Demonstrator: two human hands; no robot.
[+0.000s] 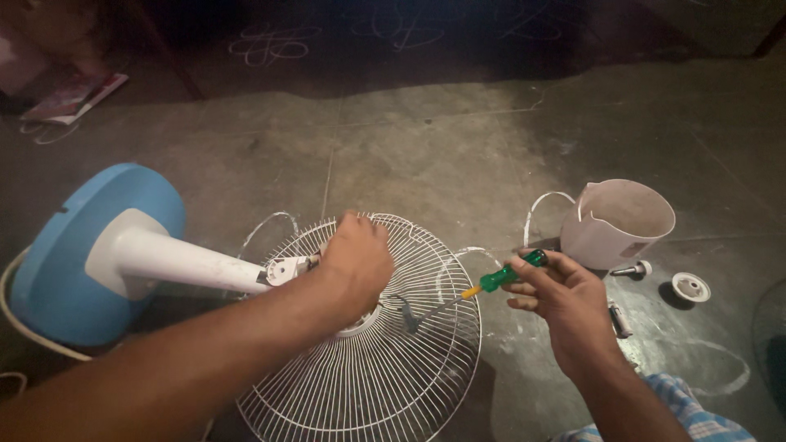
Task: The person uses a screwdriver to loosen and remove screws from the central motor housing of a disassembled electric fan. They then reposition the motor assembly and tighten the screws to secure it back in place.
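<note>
In the head view, the left hand (354, 260) sits at the centre of the frame, closed down over the hub of a white wire fan guard (385, 360) that lies flat on the floor (458, 155), its ribs fanning out toward the bottom edge. What the fingers clasp under the palm is hidden. The right hand (561, 299), right of centre, pinches a screwdriver (483, 286) by its green handle near the top, the grip closed on it with thumb and fingertips. The tool's long axis slants down and to the left: green handle upper right, yellow collar below it, then the thin dark shaft running over the wire ribs toward the hub, its tip ending just right of the left hand. The hub thus lies lower left of the right hand, and the left hand is already on it. A white stem (196, 262) leads from the hub to a blue round base (90, 254) at the left edge. At the right stand a white housing (618, 221), a bolt (630, 268) and a small white cap (690, 286).
</note>
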